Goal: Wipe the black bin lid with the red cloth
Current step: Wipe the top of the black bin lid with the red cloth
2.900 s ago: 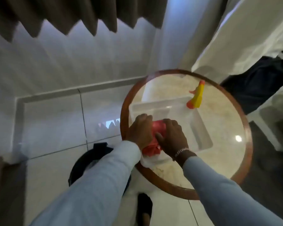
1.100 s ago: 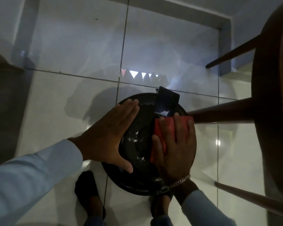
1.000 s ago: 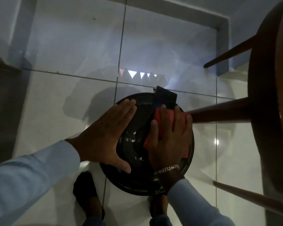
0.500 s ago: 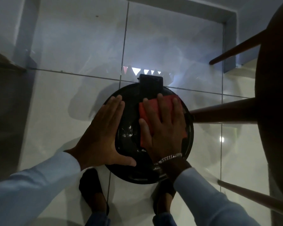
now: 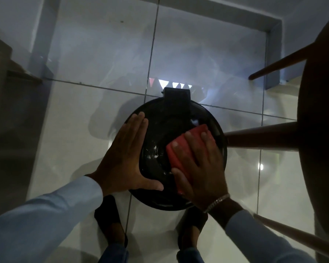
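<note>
A: Bin first. What's in it?

B: Can't tell, black bin lid (image 5: 166,130) is shut over it. Round, glossy, on the tiled floor (image 5: 84,114), hinge block at its far edge. Wet glints near the middle.

A: Hands?

B: Apart, both flat, fingers spread, neither gripping. Left hand (image 5: 125,158) lies on the lid's left rim, thumb across the near-left edge. Right hand (image 5: 199,171) presses the red cloth (image 5: 182,149) onto the lid's right half; cloth is folded, one corner sticking out past the fingertips toward the far-right rim. Bracelet (image 5: 217,203) on that wrist.

A: Edges, room?

B: Tight on the right: a wooden table leg (image 5: 260,137) reaches the lid's right rim; touching or not, can't tell. Another leg runs lower right, table edge (image 5: 315,130) beyond it. Left and far side are bare tile. Two dark shoes (image 5: 110,224) just beside the near rim.
</note>
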Tool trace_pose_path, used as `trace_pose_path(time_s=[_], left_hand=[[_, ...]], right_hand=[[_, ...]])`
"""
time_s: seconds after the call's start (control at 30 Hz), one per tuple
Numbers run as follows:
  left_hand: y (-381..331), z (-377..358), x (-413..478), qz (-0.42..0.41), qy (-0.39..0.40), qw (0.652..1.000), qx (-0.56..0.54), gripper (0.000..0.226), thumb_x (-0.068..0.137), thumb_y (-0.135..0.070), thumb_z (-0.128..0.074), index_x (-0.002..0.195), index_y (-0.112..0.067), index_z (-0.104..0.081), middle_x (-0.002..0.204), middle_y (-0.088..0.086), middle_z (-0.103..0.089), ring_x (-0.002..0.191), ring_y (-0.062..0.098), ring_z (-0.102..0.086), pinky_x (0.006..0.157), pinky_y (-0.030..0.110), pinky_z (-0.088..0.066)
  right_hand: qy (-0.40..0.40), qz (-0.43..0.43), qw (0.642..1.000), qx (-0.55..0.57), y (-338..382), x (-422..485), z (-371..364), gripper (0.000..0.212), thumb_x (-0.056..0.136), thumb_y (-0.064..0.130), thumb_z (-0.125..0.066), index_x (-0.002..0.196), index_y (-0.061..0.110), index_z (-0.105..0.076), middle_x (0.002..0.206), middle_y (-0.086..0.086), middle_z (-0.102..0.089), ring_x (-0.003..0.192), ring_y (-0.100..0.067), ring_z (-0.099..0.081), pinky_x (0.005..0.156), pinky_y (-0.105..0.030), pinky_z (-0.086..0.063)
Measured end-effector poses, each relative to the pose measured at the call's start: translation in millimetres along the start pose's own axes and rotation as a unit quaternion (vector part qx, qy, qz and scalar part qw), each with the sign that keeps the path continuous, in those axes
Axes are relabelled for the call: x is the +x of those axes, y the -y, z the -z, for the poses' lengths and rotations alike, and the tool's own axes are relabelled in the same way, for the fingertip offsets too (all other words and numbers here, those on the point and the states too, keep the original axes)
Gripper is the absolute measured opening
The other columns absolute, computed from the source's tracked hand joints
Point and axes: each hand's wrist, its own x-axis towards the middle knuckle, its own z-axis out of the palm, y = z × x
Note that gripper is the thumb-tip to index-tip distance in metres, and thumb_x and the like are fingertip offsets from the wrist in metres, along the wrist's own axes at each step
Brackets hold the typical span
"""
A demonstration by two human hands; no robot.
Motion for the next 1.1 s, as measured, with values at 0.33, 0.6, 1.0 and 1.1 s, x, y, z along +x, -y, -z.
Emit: trace_pose_path(time_s=[0.33, 0.6, 1.0, 1.1], left_hand=[[0.9, -4.0, 0.8, 0.001, -0.012, 1.000, 0.002, 0.147, 0.052, -0.092, -0.058, 0.154, -0.010, 0.009, 0.165, 0.007, 0.013, 0.152, 0.022, 0.013, 0.122, 0.034, 0.009], [17.0, 1.2, -2.2, -0.038, 0.015, 0.999, 0.013, 0.152, 0.048, -0.092, -0.059, 0.152, -0.011, 0.017, 0.164, 0.005, 0.021, 0.151, 0.022, 0.019, 0.122, 0.034, 0.010], [28.4, 1.1, -3.5, -0.060, 0.000, 0.998, -0.005, 0.150, 0.049, -0.091, -0.060, 0.154, -0.008, 0.008, 0.165, 0.008, 0.012, 0.152, 0.021, 0.011, 0.122, 0.031, 0.007], [26.5, 2.7, -4.5, -0.045, 0.010, 0.999, 0.000, 0.153, 0.047, -0.090, -0.063, 0.154, -0.009, 0.010, 0.165, 0.006, 0.015, 0.152, 0.019, 0.015, 0.121, 0.029, 0.012]], right_hand=[[-0.065, -0.157, 0.986, -0.004, 45.8, -5.9, -15.7, 0.063, 0.093, 0.046, -0.049, 0.150, 0.026, -0.032, 0.159, -0.018, -0.031, 0.147, -0.049, -0.021, 0.123, -0.055, -0.012], [-0.065, -0.135, 0.988, 0.026, 42.3, 46.5, -19.3, 0.049, 0.098, 0.035, -0.048, 0.146, 0.025, -0.041, 0.158, -0.012, -0.036, 0.148, -0.045, -0.022, 0.124, -0.057, -0.011], [0.030, 0.063, 0.997, 0.041, 53.7, 19.9, -20.0, 0.063, 0.094, 0.048, -0.055, 0.150, 0.035, -0.028, 0.162, -0.004, -0.027, 0.151, -0.042, -0.012, 0.120, -0.064, -0.015], [0.059, 0.087, 0.994, 0.010, 36.5, -2.3, -6.5, 0.064, 0.091, 0.046, -0.062, 0.147, 0.033, -0.035, 0.159, -0.007, -0.032, 0.149, -0.045, -0.020, 0.114, -0.069, -0.024]])
